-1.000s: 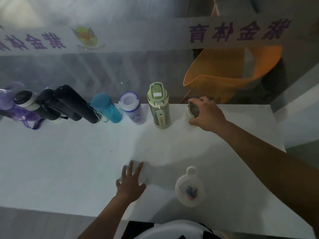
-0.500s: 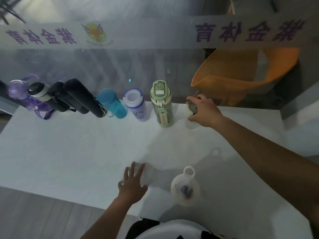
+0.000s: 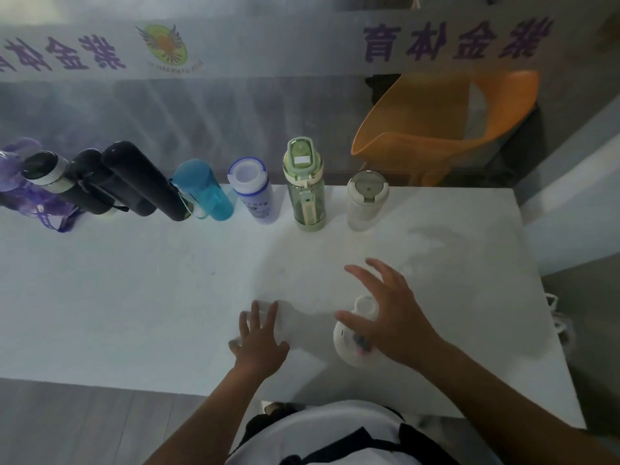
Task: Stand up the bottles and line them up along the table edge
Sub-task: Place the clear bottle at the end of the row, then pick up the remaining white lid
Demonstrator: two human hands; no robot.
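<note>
Bottles stand in a row along the far edge of the desk, ending at the clear bottle just beside the green bottle, so that the next one can join on the bare stretch beyond it, toward the desk's corner. Nearer the person than that row, the right hand, fingers spread and closed on nothing, hovers over the upright white bottle, probably to carry it there. Beside the white bottle, the left hand rests on a pale lying bottle; whether it grips cannot be told.
</note>
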